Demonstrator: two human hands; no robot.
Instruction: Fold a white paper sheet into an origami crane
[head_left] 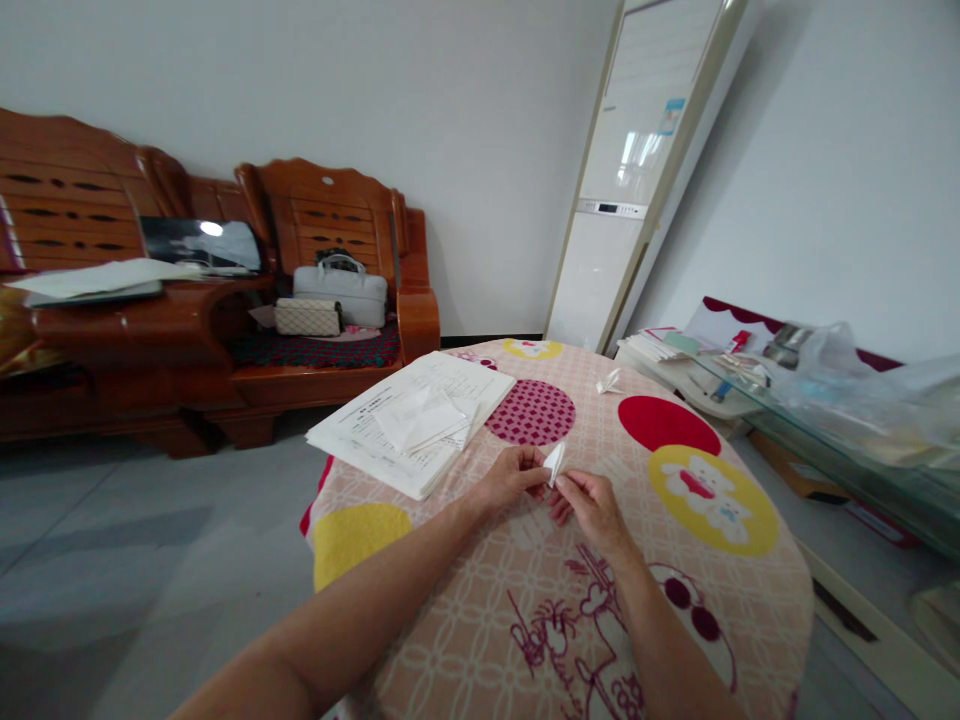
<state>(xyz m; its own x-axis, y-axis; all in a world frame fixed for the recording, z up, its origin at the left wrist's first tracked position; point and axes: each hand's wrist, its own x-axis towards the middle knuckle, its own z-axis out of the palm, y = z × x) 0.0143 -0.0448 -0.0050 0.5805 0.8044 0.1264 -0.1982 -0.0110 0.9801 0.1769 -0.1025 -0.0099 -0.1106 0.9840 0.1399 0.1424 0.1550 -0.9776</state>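
Both of my hands meet over the middle of a round table (450, 620) covered in a pink patterned cloth. My left hand (514, 475) and my right hand (592, 505) pinch a small folded piece of white paper (554, 462) between their fingertips. The paper stands up just above the cloth. A second small folded white paper shape (609, 381) lies farther back on the table.
A stack of printed sheets with folded paper on top (412, 420) lies at the table's left. Behind stand a wooden sofa (187, 300) with bags (341, 290), a tall white air conditioner (630, 180), and a cluttered glass shelf (810, 400) at right.
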